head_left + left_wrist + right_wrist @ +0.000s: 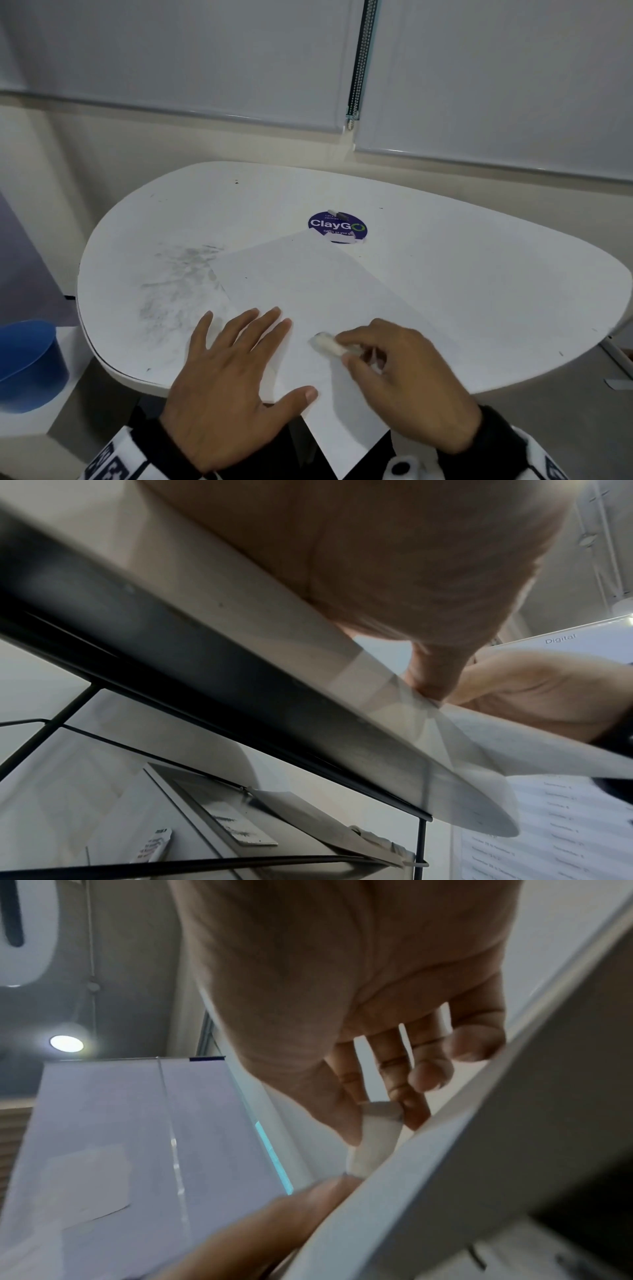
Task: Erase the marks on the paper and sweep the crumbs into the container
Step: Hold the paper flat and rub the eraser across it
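Observation:
A white sheet of paper (308, 281) lies slanted on the white table (479, 274), its near corner hanging over the front edge. My left hand (233, 370) lies flat with spread fingers on the paper's left edge and holds it down. My right hand (394, 370) pinches a white eraser (325, 343) between thumb and fingers, its tip touching the paper. In the right wrist view the eraser (368, 1139) sticks out from the pinch toward the paper (479, 1150). The blue container (27, 363) stands off the table at the lower left. No marks on the paper are visible to me.
Grey smudges (178, 281) cover the tabletop left of the paper. A round purple ClayGo sticker (337, 224) sits beyond the paper's far corner. Window blinds (205, 51) hang behind the table. The left wrist view looks under the table edge (240, 669).

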